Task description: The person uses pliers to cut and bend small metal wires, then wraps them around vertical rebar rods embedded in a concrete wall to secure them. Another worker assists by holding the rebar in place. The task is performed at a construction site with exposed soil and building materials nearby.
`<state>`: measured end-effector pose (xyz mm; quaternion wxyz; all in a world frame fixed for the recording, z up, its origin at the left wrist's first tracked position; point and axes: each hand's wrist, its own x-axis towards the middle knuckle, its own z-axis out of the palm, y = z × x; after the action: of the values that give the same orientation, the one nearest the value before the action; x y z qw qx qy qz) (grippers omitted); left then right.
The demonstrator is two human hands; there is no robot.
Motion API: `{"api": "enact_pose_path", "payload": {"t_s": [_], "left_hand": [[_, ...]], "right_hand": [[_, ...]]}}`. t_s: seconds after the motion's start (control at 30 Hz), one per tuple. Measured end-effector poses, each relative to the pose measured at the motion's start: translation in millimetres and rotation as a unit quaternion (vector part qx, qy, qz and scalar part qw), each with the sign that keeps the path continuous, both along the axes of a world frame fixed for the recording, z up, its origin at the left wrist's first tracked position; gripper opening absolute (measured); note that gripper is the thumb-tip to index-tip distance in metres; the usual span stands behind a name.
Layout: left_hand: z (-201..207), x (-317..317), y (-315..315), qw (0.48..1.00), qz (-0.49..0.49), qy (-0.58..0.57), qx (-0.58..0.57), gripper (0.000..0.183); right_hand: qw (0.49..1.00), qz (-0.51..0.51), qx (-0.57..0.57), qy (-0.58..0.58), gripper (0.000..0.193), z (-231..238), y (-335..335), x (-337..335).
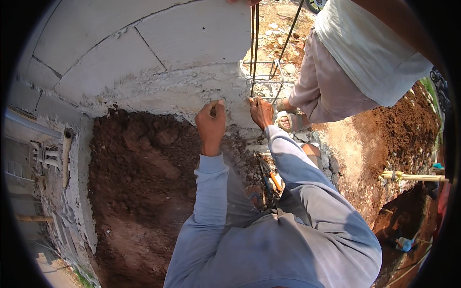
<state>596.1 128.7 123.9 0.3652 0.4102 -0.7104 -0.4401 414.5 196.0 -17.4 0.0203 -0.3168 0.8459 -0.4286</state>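
My left hand (pixel 211 126) is raised before the rough foot of the block wall (pixel 192 41). Its fingers are curled in toward the thumb, and whatever they may hold does not show. Close to the wall's end, my right hand (pixel 262 114) has its fingers pinched together at the lower end of an upright steel rebar (pixel 253 53). Whether they grip the bar or something thin beside it, I cannot tell. A bent steel stirrup (pixel 281 72) crosses the rebars just beyond that hand. Below my right forearm lies a tool with an orange handle (pixel 275 181), partly hidden.
Another person in light trousers (pixel 326 81) and sandals (pixel 287 121) stands right beside the rebars. Part of a hand (pixel 245 2) shows at the wall's top. Loose brown soil (pixel 139 177) fills the left side. Bamboo poles (pixel 415 177) lie at right near a dug pit (pixel 398 221).
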Motion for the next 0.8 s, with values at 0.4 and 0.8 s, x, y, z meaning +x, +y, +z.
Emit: {"api": "enact_pose_path", "payload": {"t_s": [0.4, 0.8], "left_hand": [[-2, 3, 5, 0.995, -0.026, -0.077, -0.051, 0.029], [2, -17, 37, 0.975, -0.171, -0.125, -0.064, 0.03]], "right_hand": [[0.927, -0.08, 0.235, -0.282, 0.064, -95, 99, 51], [0.838, 0.018, 0.464, -0.285, 0.056, -178, 195, 89]]}}
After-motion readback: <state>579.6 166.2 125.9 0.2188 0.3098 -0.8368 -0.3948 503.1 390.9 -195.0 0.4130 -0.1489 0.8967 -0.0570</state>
